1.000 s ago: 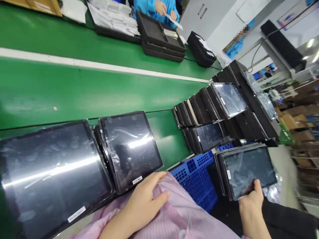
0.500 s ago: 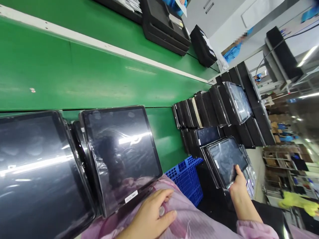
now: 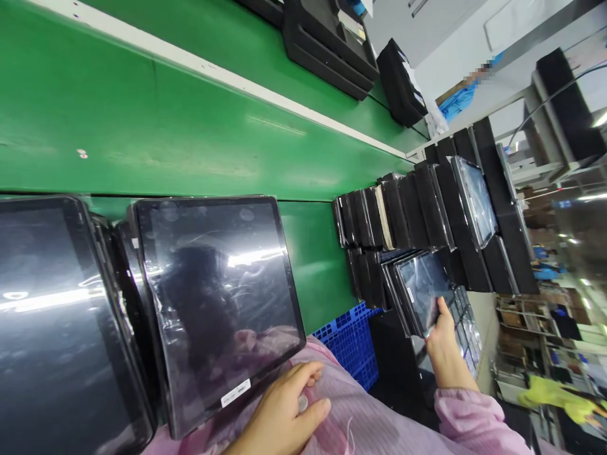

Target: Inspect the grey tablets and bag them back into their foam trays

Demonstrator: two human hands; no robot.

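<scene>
My right hand [image 3: 443, 341] grips the near edge of a small stack of flat touch screens [image 3: 420, 284], its thumb lying on the glass of the top one. This stack is at the near side of the stacked black screens [image 3: 412, 208] on the right; whether it rests on them I cannot tell. My left hand [image 3: 289, 407] holds nothing and rests against my pink garment, fingers slightly curled and thumb apart. Beside it lies a large film-covered screen [image 3: 218, 303] with a white label. Another large screen [image 3: 47, 316] lies farther left.
A green workbench [image 3: 165, 139] with a white strip [image 3: 213, 72] runs across the view. Black foam trays [image 3: 327, 50] stand at its far side. Below the bench edge is a blue plastic crate [image 3: 351, 344]. A person in blue [image 3: 458, 101] is in the background, upper right.
My right hand has brought the held screens inward and up to the stacked rows. My left hand has stayed on the garment, and the view has shifted.
</scene>
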